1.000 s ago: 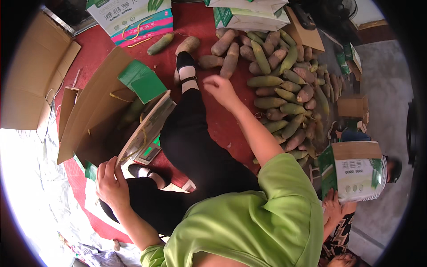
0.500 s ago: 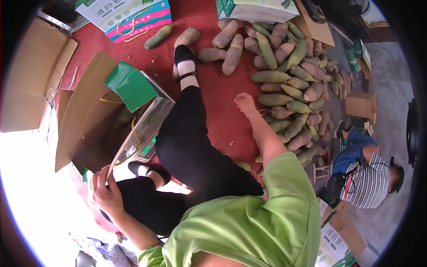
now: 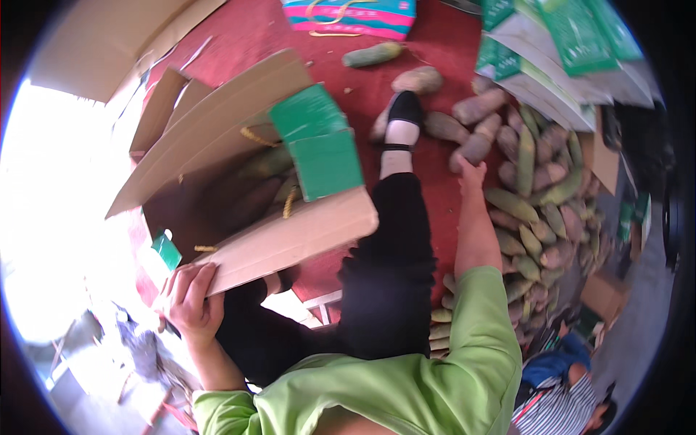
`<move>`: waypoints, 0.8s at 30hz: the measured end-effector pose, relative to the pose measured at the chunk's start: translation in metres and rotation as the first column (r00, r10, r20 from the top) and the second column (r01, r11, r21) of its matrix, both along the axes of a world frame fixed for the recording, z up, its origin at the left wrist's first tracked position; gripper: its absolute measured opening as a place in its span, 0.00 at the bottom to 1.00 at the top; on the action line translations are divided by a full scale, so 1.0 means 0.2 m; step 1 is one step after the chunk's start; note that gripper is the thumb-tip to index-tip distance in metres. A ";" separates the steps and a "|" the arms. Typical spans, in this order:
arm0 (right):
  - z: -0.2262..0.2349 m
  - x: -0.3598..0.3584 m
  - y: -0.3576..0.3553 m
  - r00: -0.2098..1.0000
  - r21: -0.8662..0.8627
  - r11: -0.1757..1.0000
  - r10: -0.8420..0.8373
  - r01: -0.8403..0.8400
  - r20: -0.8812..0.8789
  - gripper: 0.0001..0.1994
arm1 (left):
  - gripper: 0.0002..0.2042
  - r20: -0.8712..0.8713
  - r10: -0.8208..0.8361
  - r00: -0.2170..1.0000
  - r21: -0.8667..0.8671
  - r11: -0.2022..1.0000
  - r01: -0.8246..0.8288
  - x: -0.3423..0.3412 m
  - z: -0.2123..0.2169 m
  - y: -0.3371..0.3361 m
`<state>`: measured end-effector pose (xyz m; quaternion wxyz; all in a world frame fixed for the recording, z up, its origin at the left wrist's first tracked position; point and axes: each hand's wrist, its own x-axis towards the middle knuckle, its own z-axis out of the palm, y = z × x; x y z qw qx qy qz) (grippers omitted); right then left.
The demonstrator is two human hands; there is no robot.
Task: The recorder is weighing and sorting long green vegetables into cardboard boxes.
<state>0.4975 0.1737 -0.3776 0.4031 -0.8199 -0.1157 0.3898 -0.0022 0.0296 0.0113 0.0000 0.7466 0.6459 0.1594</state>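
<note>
My left hand [image 3: 190, 296] grips the near side flap of an open cardboard box [image 3: 290, 243], its fingers wrapped over the edge. Inside the box, in shadow, lie a few long radishes [image 3: 268, 163]. Green carton flaps [image 3: 326, 163] and yellow rope handles [image 3: 288, 201] show at the box's opening. Reaching forward, my right hand [image 3: 471, 174] meets the near end of a dirt-covered radish [image 3: 478, 141] on the red floor covering. Its fingers look apart and do not close around the radish; their exact contact is hard to make out.
A large heap of green and soil-brown radishes [image 3: 540, 225] spreads on the right. Green-and-white cartons [image 3: 573, 51] stand at the far right, and a pink-and-blue carton [image 3: 355, 16] is at the back. My shoe [image 3: 406, 109] rests beside loose radishes. Another person [image 3: 554, 395] sits at lower right.
My right hand has moved forward from over the bare floor to the loose radish. The view has turned left, and the box's near flap now shows broadside, still in my left hand.
</note>
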 end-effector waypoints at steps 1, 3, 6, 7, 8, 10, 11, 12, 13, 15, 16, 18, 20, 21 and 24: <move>0.07 -0.04 0.03 0.997 -0.032 0.999 0.001 -0.004 -0.072 0.41 | 0.11 0.004 -0.011 1.000 0.004 1.000 0.011 0.00 0.00 0.01; 0.06 -0.02 0.05 0.996 -0.086 0.996 -0.019 0.011 -0.087 0.40 | 0.12 0.009 -0.035 0.999 0.010 0.999 0.035 -0.01 0.00 0.03; -0.01 0.04 0.08 0.979 -0.141 0.987 -0.104 0.080 -0.174 0.40 | 0.13 0.000 -0.045 0.999 0.014 0.999 0.045 -0.02 0.00 0.04; -0.03 0.04 0.08 0.954 -0.155 0.979 -0.165 0.129 -0.248 0.41 | 0.13 -0.002 -0.068 0.998 0.012 0.998 0.068 -0.02 0.00 0.04; -0.05 0.05 0.07 0.954 -0.148 0.975 -0.195 0.164 -0.229 0.38 | 0.12 -0.003 -0.064 0.998 0.009 0.998 0.064 -0.02 0.01 0.05; -0.09 0.07 0.05 0.956 -0.150 0.974 -0.199 0.169 -0.216 0.36 | 0.12 -0.003 -0.058 0.998 0.025 0.998 0.058 -0.03 0.00 0.06; -0.11 0.10 0.03 0.954 -0.149 0.971 -0.218 0.189 -0.204 0.35 | 0.12 -0.004 -0.068 0.998 0.044 0.997 0.068 -0.04 -0.01 0.06; -0.10 0.06 0.01 0.957 -0.150 0.974 -0.202 0.172 -0.210 0.35 | 0.13 -0.011 -0.057 0.998 0.044 0.997 0.058 -0.05 -0.01 0.04; -0.07 0.03 -0.04 0.960 -0.134 0.987 -0.124 0.092 -0.250 0.34 | 0.13 -0.012 -0.047 0.999 0.047 0.998 0.048 -0.05 -0.01 0.04; 0.02 -0.05 -0.13 0.957 -0.113 0.994 -0.041 0.009 -0.287 0.33 | 0.13 -0.016 -0.054 0.998 0.016 0.998 0.055 -0.05 0.00 0.03; 0.07 -0.11 -0.18 0.958 -0.125 0.991 0.008 -0.046 -0.286 0.32 | 0.13 -0.016 -0.062 0.998 0.020 0.998 0.063 -0.04 0.00 0.03; 0.14 -0.11 -0.26 0.961 -0.131 0.987 0.054 -0.092 -0.271 0.31 | 0.13 -0.011 -0.063 0.998 0.017 0.998 0.063 -0.04 0.01 0.03; 0.12 -0.05 -0.33 0.905 0.032 0.977 0.209 -0.213 -0.370 0.30 | 0.12 -0.001 -0.072 0.997 0.027 0.997 0.072 -0.04 0.01 0.04; 0.17 -0.08 -0.34 0.905 0.035 0.976 0.212 -0.215 -0.369 0.30 | 0.12 -0.001 -0.070 0.998 0.030 0.997 0.070 -0.04 0.01 0.03; 0.61 -0.23 -0.30 0.937 0.046 0.962 0.273 -0.270 -0.220 0.29 | 0.11 -0.012 -0.058 0.998 0.018 0.998 0.058 -0.06 0.02 0.00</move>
